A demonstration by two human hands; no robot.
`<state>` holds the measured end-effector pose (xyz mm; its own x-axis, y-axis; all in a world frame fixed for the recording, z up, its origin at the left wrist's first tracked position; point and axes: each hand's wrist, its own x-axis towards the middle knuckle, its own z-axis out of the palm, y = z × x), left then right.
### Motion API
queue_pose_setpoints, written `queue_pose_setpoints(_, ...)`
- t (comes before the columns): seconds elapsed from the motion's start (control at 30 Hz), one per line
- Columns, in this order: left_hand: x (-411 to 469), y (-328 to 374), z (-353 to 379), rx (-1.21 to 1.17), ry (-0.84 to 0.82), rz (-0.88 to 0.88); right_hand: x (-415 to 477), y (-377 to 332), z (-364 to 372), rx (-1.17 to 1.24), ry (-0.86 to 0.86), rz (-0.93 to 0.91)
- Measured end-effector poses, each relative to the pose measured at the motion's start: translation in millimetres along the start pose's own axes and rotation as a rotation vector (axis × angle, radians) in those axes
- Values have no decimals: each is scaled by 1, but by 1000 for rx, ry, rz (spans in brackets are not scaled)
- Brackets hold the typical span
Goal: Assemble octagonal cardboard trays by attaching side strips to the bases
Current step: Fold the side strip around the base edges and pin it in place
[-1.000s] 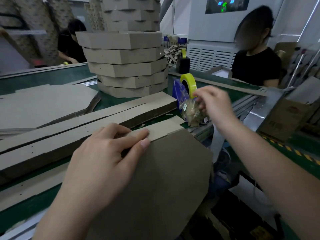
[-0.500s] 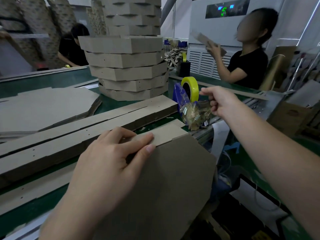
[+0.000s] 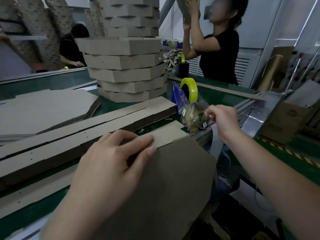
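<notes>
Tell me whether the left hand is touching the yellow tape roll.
No, the left hand holds the side strip against the base.

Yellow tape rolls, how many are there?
3 tape rolls: one on the blue dispenser, one on the black dispenser farther back, one far left near another worker. More may hide behind the tray stack.

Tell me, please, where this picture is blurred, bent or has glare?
Head view: the left hand gripping the side strip is fairly sharp, the forearms soften toward the bottom edge, the wide lens bows the tray stack, and glare sits on the metal rail.
</notes>
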<state>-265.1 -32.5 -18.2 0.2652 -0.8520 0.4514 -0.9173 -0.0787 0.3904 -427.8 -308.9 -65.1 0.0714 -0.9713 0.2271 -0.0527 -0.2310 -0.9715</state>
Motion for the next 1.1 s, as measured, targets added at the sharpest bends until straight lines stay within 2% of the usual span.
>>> queue_pose_setpoints(0.07,0,0,0,-17,6,11,-4,5,-5,-293,15,-46)
queue_pose_setpoints(0.2,0,2,0,-45,31,36,-14,-5,-12,-516,116,-137)
queue_pose_setpoints(0.37,-1,5,1,-20,77,42,-15,-16,-15,-811,133,-163)
queue_pose_setpoints(0.6,-3,5,-3,-2,70,39,-7,-24,-14,-977,41,-38)
queue_pose_setpoints(0.7,-5,5,-4,-4,64,36,-5,-29,-12,-1030,52,-28)
queue_pose_setpoints(0.8,-5,4,-5,0,73,43,-9,-30,-16,-1298,84,-105)
queue_pose_setpoints(0.83,-6,3,-5,0,75,46,-12,-27,-21,-1319,80,-100)
queue_pose_setpoints(0.9,-7,3,-5,2,73,45,-19,-18,-32,-1184,75,-56)
queue_pose_setpoints(0.97,-7,3,-5,-1,74,42,-31,-17,-41,-931,90,-109)
queue_pose_setpoints(1.03,-5,2,-4,-26,62,39,-49,-27,-40,-596,70,-211)
queue_pose_setpoints(1.1,-3,3,-3,-40,47,44,-79,-45,-30,-267,-33,-268)
